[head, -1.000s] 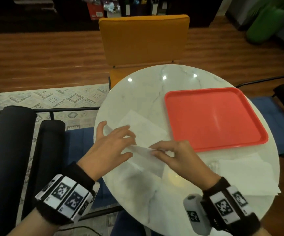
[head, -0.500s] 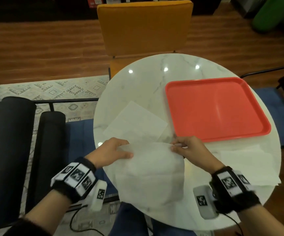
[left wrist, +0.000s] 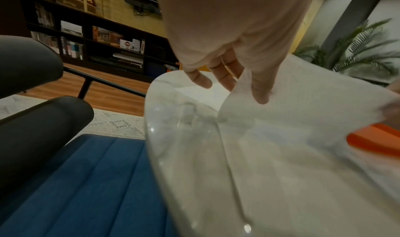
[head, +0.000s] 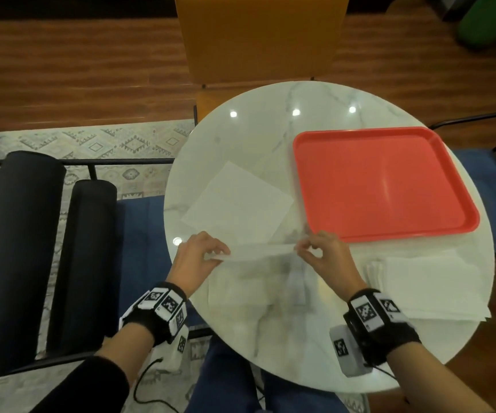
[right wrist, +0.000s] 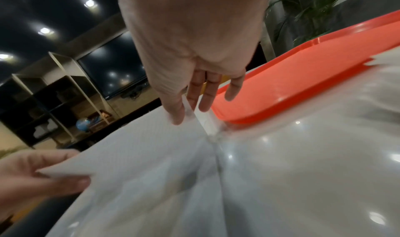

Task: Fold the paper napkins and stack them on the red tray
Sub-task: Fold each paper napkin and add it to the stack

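Note:
A thin white paper napkin [head: 258, 251] hangs stretched between both hands above the near middle of the round marble table [head: 270, 129]. My left hand [head: 211, 254] pinches its left upper corner, and my right hand [head: 307, 248] pinches the right upper corner. The sheet [left wrist: 292, 114] droops toward the tabletop and looks blurred below the hands. The same napkin [right wrist: 138, 148] spans both hands in the right wrist view. A red tray [head: 380, 180] lies on the right half of the table with nothing on it. Another flat napkin [head: 237, 210] lies left of the tray.
A stack of white napkins [head: 428, 287] sits at the table's near right edge. A mustard chair [head: 258, 40] stands behind the table. Dark padded rolls [head: 17, 234] and a blue cushion [head: 142, 248] are on the left. A patterned rug [head: 92, 144] covers the floor.
The hands have lifted the napkin off the table and drawn it toward me, pulling its top edge taut between them. The view has shifted closer to the table.

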